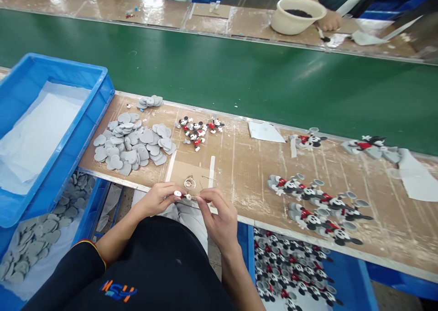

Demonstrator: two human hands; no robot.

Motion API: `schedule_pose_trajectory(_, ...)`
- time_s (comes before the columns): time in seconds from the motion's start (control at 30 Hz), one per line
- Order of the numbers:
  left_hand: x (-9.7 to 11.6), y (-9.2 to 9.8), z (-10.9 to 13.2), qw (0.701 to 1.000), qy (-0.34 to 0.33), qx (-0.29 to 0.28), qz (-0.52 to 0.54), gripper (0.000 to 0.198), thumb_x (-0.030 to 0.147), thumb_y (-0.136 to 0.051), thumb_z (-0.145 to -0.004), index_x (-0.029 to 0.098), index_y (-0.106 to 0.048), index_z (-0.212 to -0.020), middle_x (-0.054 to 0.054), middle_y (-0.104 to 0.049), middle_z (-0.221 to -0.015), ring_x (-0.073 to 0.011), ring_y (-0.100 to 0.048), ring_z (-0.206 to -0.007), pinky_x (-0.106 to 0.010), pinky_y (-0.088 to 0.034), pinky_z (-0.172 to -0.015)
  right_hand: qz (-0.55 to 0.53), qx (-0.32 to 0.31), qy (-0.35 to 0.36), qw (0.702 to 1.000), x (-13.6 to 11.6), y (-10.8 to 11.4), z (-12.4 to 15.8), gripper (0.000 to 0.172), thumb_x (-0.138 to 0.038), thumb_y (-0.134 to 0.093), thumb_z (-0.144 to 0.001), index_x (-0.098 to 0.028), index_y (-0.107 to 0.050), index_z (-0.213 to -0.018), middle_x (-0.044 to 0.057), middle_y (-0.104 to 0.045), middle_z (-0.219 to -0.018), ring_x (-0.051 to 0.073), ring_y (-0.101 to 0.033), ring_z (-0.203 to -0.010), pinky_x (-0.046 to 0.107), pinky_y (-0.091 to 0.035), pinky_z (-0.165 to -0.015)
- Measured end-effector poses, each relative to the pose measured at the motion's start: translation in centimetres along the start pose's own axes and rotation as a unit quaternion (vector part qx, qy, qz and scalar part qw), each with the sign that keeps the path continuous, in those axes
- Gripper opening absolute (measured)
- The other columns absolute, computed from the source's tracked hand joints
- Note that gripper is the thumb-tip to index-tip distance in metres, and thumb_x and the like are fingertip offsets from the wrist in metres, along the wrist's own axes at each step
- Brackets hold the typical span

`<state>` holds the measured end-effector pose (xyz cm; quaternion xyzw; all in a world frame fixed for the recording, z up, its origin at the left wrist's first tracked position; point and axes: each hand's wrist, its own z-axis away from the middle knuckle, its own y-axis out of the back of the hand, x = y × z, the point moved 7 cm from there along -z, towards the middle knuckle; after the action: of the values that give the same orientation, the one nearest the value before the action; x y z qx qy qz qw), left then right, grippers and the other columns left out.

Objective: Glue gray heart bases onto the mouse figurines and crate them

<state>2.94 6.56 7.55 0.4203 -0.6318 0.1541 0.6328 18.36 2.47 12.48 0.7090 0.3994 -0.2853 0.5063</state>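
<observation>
- One small figure [184,195] is held between the two hands at the table's near edge, with a white rounded part at its 9 o'clock end, red in the middle and a smaller white part at 3 o'clock; finer detail is too small to tell
- From that figure, with 12 o'clock straight ahead, a cluster of mouse figures [196,130] lies at 12, black-eared, white-gloved and red in the body
- Left hand [159,199] comes in from 8 o'clock, back of the hand upward, thumb and forefinger clamped on the figure's white rounded end
- Right hand [219,213] comes in from 5 o'clock, knuckles raised, thumb and fingertips pinched together on a thin tan stick [194,197] that meets the figure's 3 o'clock end
- Just ahead at 12, a pale ring-shaped item [189,182] sits on a cardboard piece [181,170]
- Near edge of the table [239,176] runs right by the hands; its far edge borders the green belt [219,78], also toward 12
- A heap of grey heart-shaped pieces [135,142] closes off 10 to 11, with a blue crate [106,82] beyond it at 10
- Bare tabletop opens at 2 o'clock, up to the rows of assembled figures [318,194] at 3
</observation>
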Motion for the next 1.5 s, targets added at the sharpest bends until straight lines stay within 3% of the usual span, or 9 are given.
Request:
schedule_pose_trajectory(0.63,-0.2,-0.1,0.0,1.0,0.009,-0.002,0.0,0.029,0.031,-0.046,-0.102,0.015,-0.068,-0.11,-0.011,-0.072,-0.105,-0.0183,-0.066,-0.097,-0.028,-0.05,-0.087,-0.019,0.0,-0.033,0.999,0.4,-0.1,0.1,0.012,-0.016,-0.058,-0.094,-0.022,-0.058,-0.083,0.001,-0.063,-0.079,0.015,-0.058,-0.072,0.028,-0.046,-0.065)
schedule_pose_trajectory(0.83,-1.2,0.7,0.5,0.999,0.041,0.014,-0.006,0.032,0.035,-0.045,-0.102,0.014,-0.068,-0.109,-0.011,-0.072,-0.102,-0.0185,-0.066,-0.092,-0.028,-0.049,-0.083,-0.032,0.082,-0.105,0.991,4.7,0.6,0.7,0.01,-0.026,-0.06,-0.094,-0.02,-0.065,-0.086,0.002,-0.064,-0.083,0.017,-0.06,-0.077,0.03,-0.048,-0.068)
schedule_pose_trajectory(0.97,-2.2,1.3,1.1,0.996,0.077,0.035,-0.006,0.031,0.035,-0.046,-0.102,0.015,-0.068,-0.111,-0.009,-0.072,-0.103,-0.0178,-0.066,-0.091,-0.028,-0.048,-0.083,-0.051,0.106,-0.137,0.984,8.4,-1.0,1.6,0.015,-0.03,-0.06,-0.094,-0.018,-0.069,-0.093,0.005,-0.065,-0.088,0.018,-0.062,-0.082,0.031,-0.05,-0.07)
schedule_pose_trajectory(1.1,-2.4,1.3,1.4,0.995,0.089,0.042,0.003,0.031,0.035,-0.047,-0.101,0.015,-0.068,-0.112,-0.009,-0.073,-0.104,-0.0183,-0.067,-0.093,-0.028,-0.049,-0.084,-0.035,0.096,-0.126,0.987,9.9,-3.0,2.1,0.02,-0.032,-0.059,-0.094,-0.018,-0.072,-0.097,0.008,-0.067,-0.095,0.021,-0.064,-0.092,0.035,-0.054,-0.075)
schedule_pose_trajectory(1.2,-2.3,1.3,1.4,0.995,0.087,0.052,0.005,0.031,0.036,-0.049,-0.101,0.015,-0.069,-0.111,-0.009,-0.073,-0.103,-0.0187,-0.067,-0.094,-0.029,-0.05,-0.085,0.012,0.115,-0.118,0.986,9.2,-3.0,2.5,0.029,-0.032,-0.06,-0.093,-0.018,-0.067,-0.117,0.013,-0.064,-0.114,0.025,-0.062,-0.107,0.044,-0.054,-0.087)
schedule_pose_trajectory(1.3,-2.3,1.2,1.2,0.991,0.101,0.082,0.037,0.032,0.037,-0.05,-0.1,0.014,-0.069,-0.11,-0.009,-0.073,-0.098,-0.0172,-0.067,-0.084,-0.027,-0.052,-0.077,0.034,0.14,-0.061,0.988,6.4,-1.9,2.9,0.037,-0.024,-0.061,-0.092,-0.021,-0.058,-0.129,0.013,-0.062,-0.12,0.027,-0.059,-0.116,0.049,-0.052,-0.095)
schedule_pose_trajectory(1.4,-2.5,1.0,0.7,0.975,0.147,0.123,0.109,0.036,0.041,-0.051,-0.099,0.013,-0.067,-0.113,-0.008,-0.072,-0.094,-0.0145,-0.066,-0.073,-0.024,-0.053,-0.067,-0.01,0.038,0.033,0.999,2.7,-2.5,2.9,0.042,-0.015,-0.059,-0.09,-0.025,-0.056,-0.131,0.012,-0.063,-0.122,0.026,-0.06,-0.117,0.048,-0.052,-0.097)
schedule_pose_trajectory(1.5,-1.9,0.6,-0.4,0.962,0.185,0.13,0.154,0.039,0.045,-0.05,-0.098,0.012,-0.066,-0.114,-0.008,-0.071,-0.097,-0.0161,-0.066,-0.08,-0.026,-0.054,-0.072,-0.009,-0.067,0.083,0.994,0.7,-3.8,3.2,0.054,-0.014,-0.06,-0.088,-0.027,-0.048,-0.139,0.013,-0.056,-0.138,0.029,-0.052,-0.13,0.052,-0.05,-0.103)
